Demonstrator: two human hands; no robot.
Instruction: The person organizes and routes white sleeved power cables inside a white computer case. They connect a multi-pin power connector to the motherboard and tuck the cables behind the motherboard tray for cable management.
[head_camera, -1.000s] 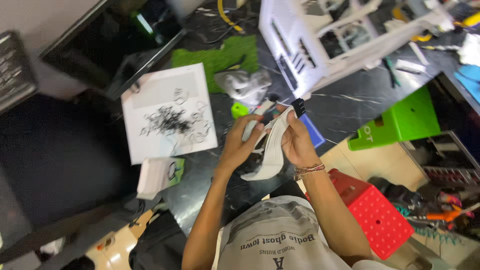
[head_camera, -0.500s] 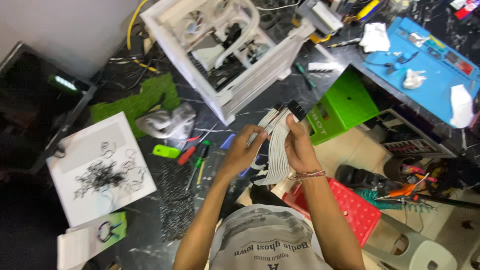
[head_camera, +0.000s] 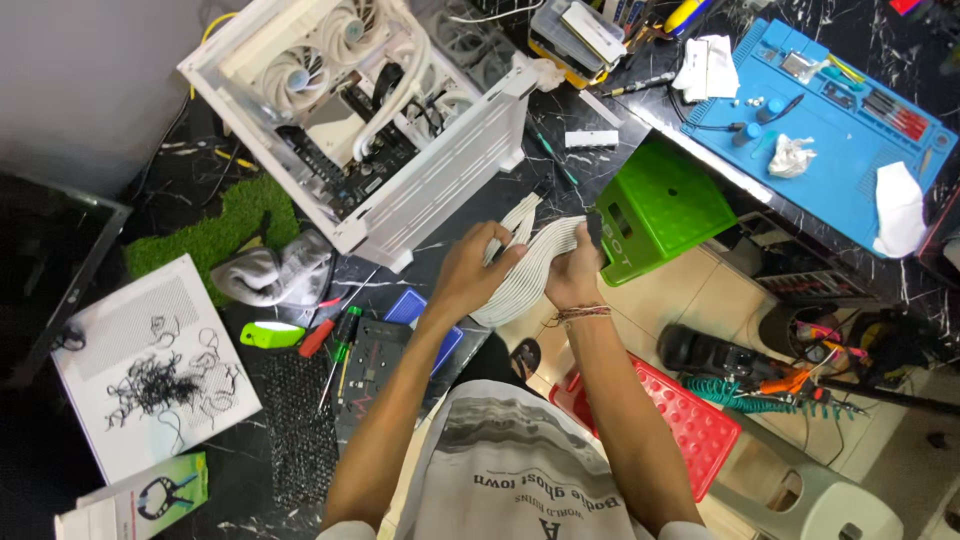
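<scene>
Both my hands hold a flat bundle of white sleeved cables (head_camera: 528, 272) above the front edge of the dark worktable. My left hand (head_camera: 470, 272) grips the bundle's left side, fingers curled over it. My right hand (head_camera: 575, 275), with a thread bracelet at the wrist, clasps the right side. The cable's black connector end points up toward the open white computer case (head_camera: 360, 130), which lies on the table just beyond my hands, with fans and tubing showing inside.
A green plastic stool (head_camera: 665, 205) stands right of my hands, a red stool (head_camera: 665, 415) below. A blue work mat (head_camera: 830, 120) with small parts lies at the far right. Screwdrivers (head_camera: 340, 345), a grey cloth (head_camera: 270, 275) and a white box with black ties (head_camera: 150, 375) lie left.
The view has swung left and down, so the computer case and green stool now sit closer to the centre. My hands still hold the white cable bundle, now slightly lower and nearer the case.
</scene>
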